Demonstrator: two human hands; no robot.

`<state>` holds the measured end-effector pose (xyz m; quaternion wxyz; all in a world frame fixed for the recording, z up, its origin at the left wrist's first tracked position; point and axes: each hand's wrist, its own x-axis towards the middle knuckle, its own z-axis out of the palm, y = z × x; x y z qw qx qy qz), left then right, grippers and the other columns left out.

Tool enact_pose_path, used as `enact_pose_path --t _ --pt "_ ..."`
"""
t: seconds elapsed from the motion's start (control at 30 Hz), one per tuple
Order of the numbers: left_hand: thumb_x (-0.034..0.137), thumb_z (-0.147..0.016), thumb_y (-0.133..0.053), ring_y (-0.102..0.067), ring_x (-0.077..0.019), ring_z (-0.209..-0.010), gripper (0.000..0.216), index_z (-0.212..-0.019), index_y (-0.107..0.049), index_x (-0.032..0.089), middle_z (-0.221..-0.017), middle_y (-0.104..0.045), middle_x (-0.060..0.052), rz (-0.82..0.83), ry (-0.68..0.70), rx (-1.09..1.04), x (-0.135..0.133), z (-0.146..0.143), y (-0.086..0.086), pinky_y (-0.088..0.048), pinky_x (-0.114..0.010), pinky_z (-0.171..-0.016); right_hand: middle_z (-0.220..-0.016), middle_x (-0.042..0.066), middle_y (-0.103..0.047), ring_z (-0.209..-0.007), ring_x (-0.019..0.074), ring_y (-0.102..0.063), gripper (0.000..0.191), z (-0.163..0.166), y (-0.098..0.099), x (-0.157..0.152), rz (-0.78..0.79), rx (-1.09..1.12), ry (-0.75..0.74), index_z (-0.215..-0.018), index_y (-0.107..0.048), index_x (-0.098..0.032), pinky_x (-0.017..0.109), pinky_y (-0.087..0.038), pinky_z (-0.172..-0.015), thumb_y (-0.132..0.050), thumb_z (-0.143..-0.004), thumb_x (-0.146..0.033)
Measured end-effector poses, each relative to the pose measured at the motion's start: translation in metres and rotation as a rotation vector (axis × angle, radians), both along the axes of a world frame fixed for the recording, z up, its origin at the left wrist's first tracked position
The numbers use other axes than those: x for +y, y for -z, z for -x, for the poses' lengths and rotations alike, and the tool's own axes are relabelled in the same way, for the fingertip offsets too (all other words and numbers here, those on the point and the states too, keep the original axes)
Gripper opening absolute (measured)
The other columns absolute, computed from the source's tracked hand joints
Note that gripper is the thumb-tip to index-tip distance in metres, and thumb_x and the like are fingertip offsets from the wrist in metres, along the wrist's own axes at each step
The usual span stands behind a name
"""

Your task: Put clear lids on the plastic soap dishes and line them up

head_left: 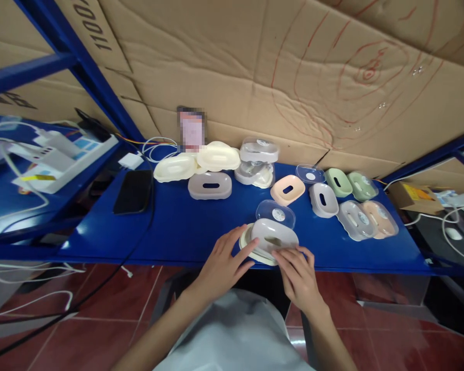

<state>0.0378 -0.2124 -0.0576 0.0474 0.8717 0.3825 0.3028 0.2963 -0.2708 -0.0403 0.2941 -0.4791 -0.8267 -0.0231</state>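
Observation:
A pale grey oval soap dish tray (275,231) with a long slot lies tilted over a cream soap dish base (247,251) at the table's front edge. My left hand (228,257) grips the left side of the pair, its fingers apart, with one fingertip on the grey tray. Closed over the right rim of the grey tray is my right hand (298,273); its fingers hide part of that rim. Just behind them lies a clear oval lid (275,213) with a round sticker.
Cream shells (176,167), a grey tray (210,186), stacked lidded dishes (259,152), a peach tray (288,189), another grey tray (324,200), green trays (339,182) and lidded dishes (356,220) stand around. A black phone (133,191) and cable lie left. Cardboard (232,67) walls the back.

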Motion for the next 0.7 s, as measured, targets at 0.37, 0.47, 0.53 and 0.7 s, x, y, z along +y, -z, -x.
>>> enact_pose_path --t 0.37,0.47,0.53,0.7 --pt "0.032 -0.106 -0.063 -0.057 -0.0321 -0.144 0.035 -0.141 -0.068 0.029 -0.164 -0.053 -0.011 0.070 0.084 0.142 0.012 0.007 -0.003 -0.055 -0.051 -0.113 -0.136 0.008 -0.074 -0.135 0.0240 -0.065 0.049 0.014 0.015 0.006 0.049 -0.022 -0.038 -0.150 -0.060 -0.027 0.050 -0.044 -0.121 -0.053 -0.105 -0.008" --pt "0.030 -0.106 -0.061 -0.057 -0.0318 -0.142 0.034 -0.140 -0.069 0.030 -0.162 -0.056 -0.009 0.046 0.047 0.157 0.009 0.020 0.001 -0.054 -0.051 -0.113 -0.153 0.010 -0.065 -0.153 0.0291 -0.050 0.040 0.024 0.011 0.019 0.098 -0.091 -0.071 -0.147 -0.062 -0.025 0.060 -0.037 -0.128 -0.060 -0.107 -0.021" --pt "0.028 -0.106 -0.061 -0.057 -0.0314 -0.142 0.035 -0.140 -0.070 0.031 -0.161 -0.057 -0.009 0.035 0.019 0.147 0.005 0.028 0.004 -0.054 -0.051 -0.113 -0.155 0.009 -0.063 -0.156 0.0282 -0.046 0.040 0.029 0.009 0.026 0.137 -0.114 -0.115 -0.148 -0.062 -0.025 0.061 -0.036 -0.130 -0.059 -0.108 -0.024" --pt "0.030 -0.104 -0.065 -0.059 -0.0332 -0.140 0.035 -0.139 -0.071 0.032 -0.158 -0.060 -0.010 0.024 -0.047 0.100 -0.001 0.035 0.005 -0.052 -0.055 -0.115 -0.163 0.008 -0.056 -0.157 0.0262 -0.045 0.045 0.020 0.001 0.038 0.167 -0.112 -0.209 -0.155 -0.057 -0.028 0.058 -0.039 -0.130 -0.056 -0.110 -0.028"
